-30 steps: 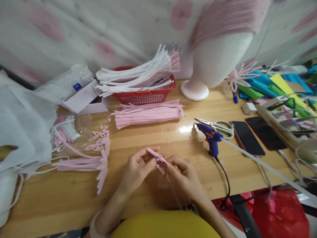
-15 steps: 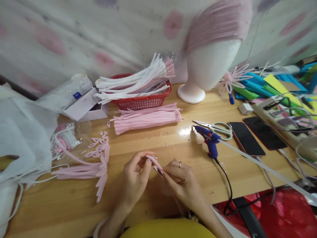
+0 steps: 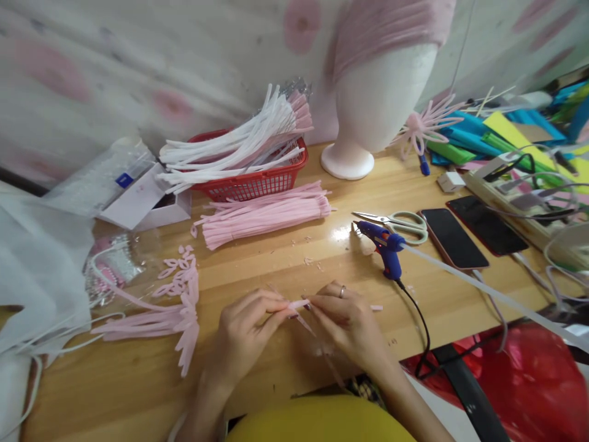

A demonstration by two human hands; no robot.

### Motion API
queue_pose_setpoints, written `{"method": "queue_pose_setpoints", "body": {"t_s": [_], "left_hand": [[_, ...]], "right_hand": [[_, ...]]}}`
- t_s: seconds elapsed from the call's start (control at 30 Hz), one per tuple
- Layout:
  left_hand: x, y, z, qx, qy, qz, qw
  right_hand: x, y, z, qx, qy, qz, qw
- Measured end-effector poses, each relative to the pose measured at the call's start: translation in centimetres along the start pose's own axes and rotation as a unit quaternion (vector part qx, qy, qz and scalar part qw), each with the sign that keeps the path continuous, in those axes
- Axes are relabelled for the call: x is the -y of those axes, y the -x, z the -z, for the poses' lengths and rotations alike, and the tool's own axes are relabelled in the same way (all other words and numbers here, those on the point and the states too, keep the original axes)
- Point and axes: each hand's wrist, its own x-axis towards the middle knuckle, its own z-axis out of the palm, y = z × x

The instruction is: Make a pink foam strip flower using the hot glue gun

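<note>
Between my two hands runs a pink pipe cleaner [image 3: 299, 304], pinched at the fingertips over the near part of the table. My left hand [image 3: 248, 325] is closed on its left part, thumb against the fingers. The fingers of my right hand [image 3: 343, 319], one wearing a ring, close on it just to the right. A pink end shows beyond my right hand, and a thin, blurred strand trails down between the hands. To the left lie pink pipe cleaner pieces [image 3: 147, 322], some bent into small loops [image 3: 177, 279].
A bundle of pink pipe cleaners [image 3: 267, 218] lies before a red basket [image 3: 262, 185] of white ones. Right of my hands are a blue glue gun [image 3: 389, 248] with its cord, scissors [image 3: 407, 226] and two phones [image 3: 453, 238]. A white foam head [image 3: 381, 98] stands behind.
The pipe cleaner has turned from slanting to nearly level between my fingertips, and its end now shows right of my right hand. The whole view has shifted slightly.
</note>
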Motion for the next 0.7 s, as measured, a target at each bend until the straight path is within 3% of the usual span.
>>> {"method": "queue_pose_setpoints", "body": {"t_s": [0.17,0.43,0.57,0.7], "left_hand": [[-0.1,0.3,-0.7,-0.002,-0.039,-0.006,0.999],[0.2,0.8,-2.5,0.025,0.139,0.079,0.987],[0.5,0.7,-3.1,0.034,0.242,0.190,0.951],[0.2,0.1,-3.8,0.021,0.345,0.316,0.883]], "right_hand": [[-0.3,0.4,-0.3,-0.028,0.074,0.042,0.996],[-0.7,0.5,-0.5,-0.006,0.015,0.045,0.999],[-0.3,0.2,-0.2,0.023,-0.060,0.006,0.998],[0.3,-0.3,-0.2,0.051,-0.164,-0.077,0.982]]}}
